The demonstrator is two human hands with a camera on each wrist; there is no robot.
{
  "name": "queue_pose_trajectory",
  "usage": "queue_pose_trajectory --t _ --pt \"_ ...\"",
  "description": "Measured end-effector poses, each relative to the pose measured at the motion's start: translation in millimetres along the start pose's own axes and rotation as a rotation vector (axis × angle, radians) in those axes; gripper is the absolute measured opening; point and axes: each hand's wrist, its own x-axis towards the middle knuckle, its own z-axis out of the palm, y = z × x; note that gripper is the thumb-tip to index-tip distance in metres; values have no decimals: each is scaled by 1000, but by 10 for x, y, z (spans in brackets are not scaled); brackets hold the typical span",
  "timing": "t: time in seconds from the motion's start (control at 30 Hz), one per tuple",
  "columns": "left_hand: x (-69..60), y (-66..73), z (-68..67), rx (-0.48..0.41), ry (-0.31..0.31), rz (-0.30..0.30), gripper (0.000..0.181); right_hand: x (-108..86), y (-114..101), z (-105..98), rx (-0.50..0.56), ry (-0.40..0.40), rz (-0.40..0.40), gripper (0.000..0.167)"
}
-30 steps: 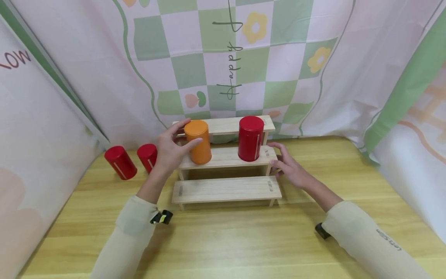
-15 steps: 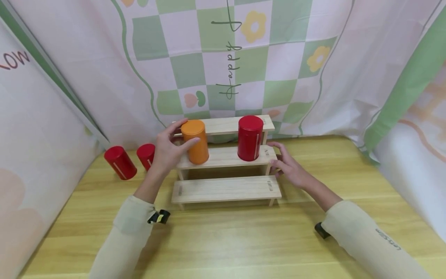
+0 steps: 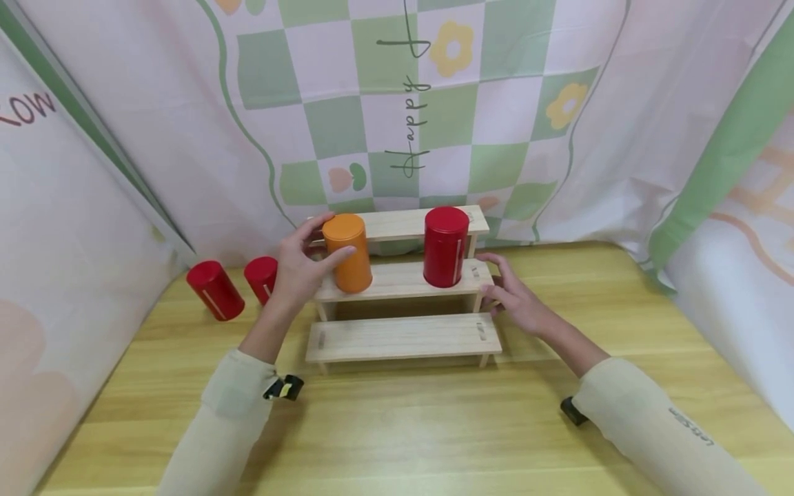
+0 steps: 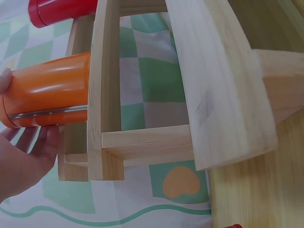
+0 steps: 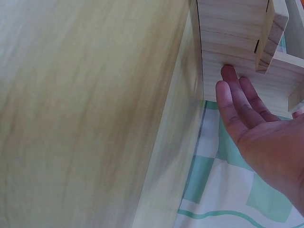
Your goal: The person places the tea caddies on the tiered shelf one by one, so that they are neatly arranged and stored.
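On the left part of the middle tier of a three-tier wooden shelf (image 3: 403, 337) stands an upright orange canister (image 3: 352, 265). My left hand (image 3: 302, 265) grips it, thumb across the front and fingers round its far left side. In the left wrist view the orange canister (image 4: 50, 85) has its base against the tier. A red canister (image 3: 444, 251) stands upright near the right end of the same tier. Beside that end, my right hand (image 3: 515, 296) rests against the shelf. The right wrist view shows its extended fingers (image 5: 237, 102) touching the wooden side panel (image 5: 228, 52).
Two more red canisters stand on the wooden table (image 3: 397, 427) left of the shelf: one farther left (image 3: 215, 293), and another red canister (image 3: 260, 275) partly hidden by my left hand. A checked, flower-printed cloth (image 3: 391, 117) hangs behind the shelf.
The orange canister shifted slightly left along the middle tier with my left hand between one second and half a second ago, then stayed there. My right hand has kept its place.
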Motion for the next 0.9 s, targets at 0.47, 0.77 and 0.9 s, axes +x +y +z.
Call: queue_pose_trajectory --t 0.47,0.77,0.9 --pt "-1 -5 1 5 -4 -6 64 -4 -9 1 -3 0 3 56" --pt "-15 21 -20 -10 -19 -19 66 -1 -9 -3 -3 -1 12 57" --pt "-39 21 -59 -18 -41 -36 68 -9 -16 0 -5 3 18 56"
